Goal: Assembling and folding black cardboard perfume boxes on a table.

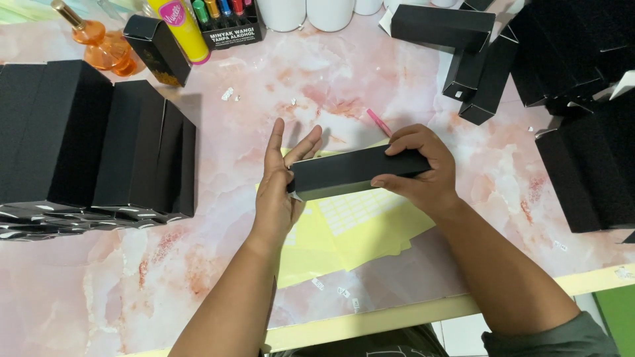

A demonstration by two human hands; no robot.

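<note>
Your right hand (423,173) has its grip wrapped around the right end of a long black box (354,170), fingers curled over the top and thumb underneath. Your left hand (278,182) is flat and spread wide, holding nothing; its palm presses against the left end of the same box, fingers pointing toward the far edge of the bench (317,73). The box sits lying lengthwise just above the middle of the bench, toward the near edge, tilted slightly with its right end farther from you.

Beneath the box and your hands lie yellow label sheets (350,231), reaching toward the near edge, one carrying a grid of small white labels. A thin pink stick (379,122) rests on the bench just beyond the box.

Along the left edge stands a row of tall black boxes (92,142) packed side by side. At the far left corner you have an orange glass bottle (99,43), a small black carton (157,49), a yellow tube (180,26) and a black tray of coloured vials (228,20). White cylinders (311,13) stand at the far edge. More black boxes (569,79) are piled at the far right corner and down the right edge. Small white paper scraps (227,94) are scattered over the pink marbled surface.
</note>
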